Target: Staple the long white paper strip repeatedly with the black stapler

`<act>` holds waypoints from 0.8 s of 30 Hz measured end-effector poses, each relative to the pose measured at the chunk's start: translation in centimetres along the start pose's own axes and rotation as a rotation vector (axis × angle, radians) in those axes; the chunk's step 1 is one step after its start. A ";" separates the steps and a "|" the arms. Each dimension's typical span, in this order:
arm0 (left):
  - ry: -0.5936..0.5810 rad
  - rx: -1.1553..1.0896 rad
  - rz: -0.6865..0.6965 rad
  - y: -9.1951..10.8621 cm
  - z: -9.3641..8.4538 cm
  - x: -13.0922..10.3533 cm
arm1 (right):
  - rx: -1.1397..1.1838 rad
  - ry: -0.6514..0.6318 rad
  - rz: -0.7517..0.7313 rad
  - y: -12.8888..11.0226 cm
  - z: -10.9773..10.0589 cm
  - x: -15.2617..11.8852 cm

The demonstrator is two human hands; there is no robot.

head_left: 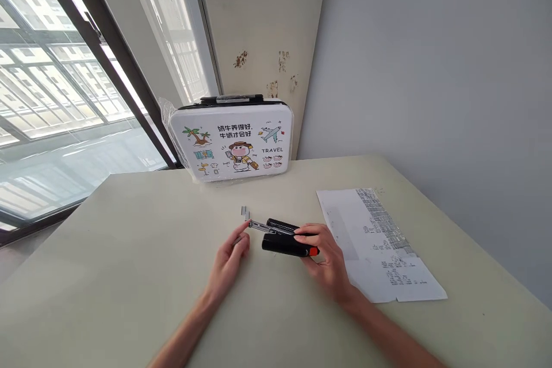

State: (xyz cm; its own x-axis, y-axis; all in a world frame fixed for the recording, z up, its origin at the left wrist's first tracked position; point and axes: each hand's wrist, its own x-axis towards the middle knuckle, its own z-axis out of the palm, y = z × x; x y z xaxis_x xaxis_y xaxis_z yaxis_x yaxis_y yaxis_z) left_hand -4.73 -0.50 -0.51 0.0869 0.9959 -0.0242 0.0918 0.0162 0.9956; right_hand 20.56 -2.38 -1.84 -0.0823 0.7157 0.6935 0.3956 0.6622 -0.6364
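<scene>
A black stapler (284, 244) with a red end piece lies opened out above the table, its metal magazine pointing left. My right hand (325, 259) is wrapped round its right end. The index finger of my left hand (230, 253) reaches to the tip of the magazine, with the other fingers curled; whether it pinches anything there is hidden. Just beyond that fingertip are small silver staple strips (244, 212) on the table.
A white case (233, 144) with cartoon prints and a black handle stands at the table's back edge, partly in clear plastic. Printed white paper (353, 241) lies on the table (107, 276) at the right. A window is at the left, a grey wall at the right.
</scene>
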 end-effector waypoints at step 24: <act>0.129 -0.519 -0.167 -0.4 -1.3 1.1 | -0.059 -0.131 0.447 5.8 4.5 6.1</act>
State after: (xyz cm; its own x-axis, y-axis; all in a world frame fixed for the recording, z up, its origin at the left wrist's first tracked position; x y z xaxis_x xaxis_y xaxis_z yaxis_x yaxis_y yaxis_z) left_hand -6.01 0.70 -0.82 -0.0126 0.9784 -0.2064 -0.4090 0.1833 0.8939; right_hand 18.24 6.80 -2.86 -0.0049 0.9524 0.3048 0.4698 0.2712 -0.8401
